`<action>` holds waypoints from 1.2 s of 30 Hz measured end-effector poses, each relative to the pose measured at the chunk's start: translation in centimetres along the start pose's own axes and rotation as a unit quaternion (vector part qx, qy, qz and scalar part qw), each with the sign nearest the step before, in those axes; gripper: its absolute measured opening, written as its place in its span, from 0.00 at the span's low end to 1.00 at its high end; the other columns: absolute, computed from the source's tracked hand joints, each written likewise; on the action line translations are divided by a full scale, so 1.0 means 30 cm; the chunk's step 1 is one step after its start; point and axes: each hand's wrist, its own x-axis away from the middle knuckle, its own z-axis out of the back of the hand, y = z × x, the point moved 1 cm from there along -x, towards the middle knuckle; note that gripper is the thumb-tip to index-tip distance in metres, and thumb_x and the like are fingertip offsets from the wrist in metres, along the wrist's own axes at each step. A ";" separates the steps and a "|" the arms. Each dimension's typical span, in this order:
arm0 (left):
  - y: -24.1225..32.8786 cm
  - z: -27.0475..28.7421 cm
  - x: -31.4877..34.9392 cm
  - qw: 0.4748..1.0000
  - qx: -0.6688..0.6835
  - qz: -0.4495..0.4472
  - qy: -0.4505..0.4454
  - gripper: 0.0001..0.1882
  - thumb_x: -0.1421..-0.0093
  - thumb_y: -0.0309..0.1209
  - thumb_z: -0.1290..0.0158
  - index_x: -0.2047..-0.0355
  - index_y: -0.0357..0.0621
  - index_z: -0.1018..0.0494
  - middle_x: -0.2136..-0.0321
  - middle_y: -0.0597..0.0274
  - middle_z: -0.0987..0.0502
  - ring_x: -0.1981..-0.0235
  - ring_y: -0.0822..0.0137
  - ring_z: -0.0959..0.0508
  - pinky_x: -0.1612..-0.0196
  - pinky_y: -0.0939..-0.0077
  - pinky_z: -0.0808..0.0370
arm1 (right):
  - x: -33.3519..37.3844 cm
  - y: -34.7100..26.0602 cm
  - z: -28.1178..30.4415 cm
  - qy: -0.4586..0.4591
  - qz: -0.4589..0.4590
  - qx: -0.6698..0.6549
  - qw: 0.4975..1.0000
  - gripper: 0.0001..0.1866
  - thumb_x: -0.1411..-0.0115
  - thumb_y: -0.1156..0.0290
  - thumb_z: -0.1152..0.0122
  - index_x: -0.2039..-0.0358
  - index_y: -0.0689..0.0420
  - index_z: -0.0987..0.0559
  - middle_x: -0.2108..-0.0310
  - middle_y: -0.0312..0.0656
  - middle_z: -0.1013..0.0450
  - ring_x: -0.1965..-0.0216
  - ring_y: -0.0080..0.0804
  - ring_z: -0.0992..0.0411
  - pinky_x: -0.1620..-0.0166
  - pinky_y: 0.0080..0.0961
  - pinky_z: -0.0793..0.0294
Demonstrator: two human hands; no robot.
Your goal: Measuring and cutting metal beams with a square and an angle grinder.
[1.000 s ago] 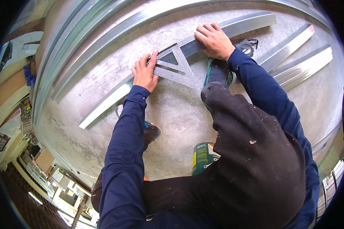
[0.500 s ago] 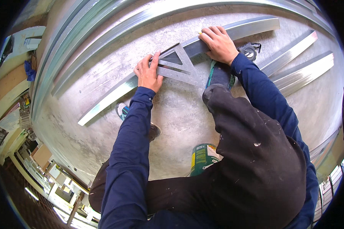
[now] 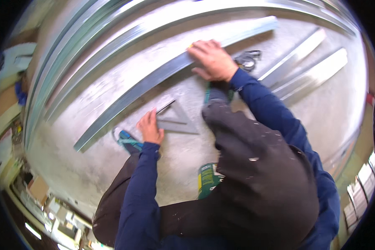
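Square (image 3: 175,126) is on the near side of the bar (image 3: 146,85), apart from it. Left hand (image 3: 151,128) touches square, fingers lightly bent; can't tell if pinching. Right hand (image 3: 212,61) lays fingers over bar, thumb spread. Risk: bar could shift under uneven right-hand pressure. Blur smears square's edges; yellow bit (image 3: 191,46) by bar unclear.

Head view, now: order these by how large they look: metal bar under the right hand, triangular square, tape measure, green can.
1. Metal bar, by far
2. Triangular square
3. Tape measure
Unranked: green can, partly hidden by the leg, so its full size is unsure.
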 end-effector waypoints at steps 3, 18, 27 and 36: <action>0.021 -0.038 0.034 0.999 0.036 -0.021 0.023 0.52 0.65 0.28 0.41 0.32 0.49 0.39 0.45 0.49 0.34 0.43 0.47 0.36 0.38 0.51 0.46 | 0.124 -0.043 0.008 0.055 -0.004 -0.037 0.998 0.32 0.46 0.63 0.35 0.40 0.55 0.30 0.44 0.47 0.31 0.41 0.44 0.34 0.38 0.46 0.41; -0.218 -0.031 -0.172 0.841 0.392 0.321 0.190 0.31 0.41 0.45 0.35 0.46 0.35 0.29 0.64 0.59 0.22 0.65 0.66 0.22 0.62 0.77 0.27 | 0.752 0.409 0.298 0.211 -0.516 0.177 0.811 0.28 0.47 0.60 0.35 0.48 0.62 0.27 0.50 0.52 0.30 0.45 0.52 0.33 0.40 0.42 0.36; -0.243 0.050 -0.399 0.591 0.656 0.423 0.204 0.20 0.39 0.35 0.36 0.54 0.32 0.25 0.57 0.57 0.20 0.61 0.66 0.18 0.57 0.78 0.17 | 0.808 0.390 0.259 0.111 -0.715 0.167 0.669 0.40 0.51 0.52 0.30 0.48 0.71 0.32 0.47 0.60 0.37 0.44 0.57 0.38 0.39 0.43 0.37; -0.375 0.043 -0.678 0.617 0.681 0.320 0.231 0.21 0.37 0.27 0.40 0.50 0.25 0.32 0.57 0.48 0.22 0.56 0.56 0.18 0.52 0.66 0.16 | 0.836 0.261 0.216 0.139 -0.716 0.089 0.678 0.37 0.50 0.55 0.33 0.48 0.71 0.32 0.48 0.64 0.38 0.44 0.63 0.37 0.39 0.48 0.35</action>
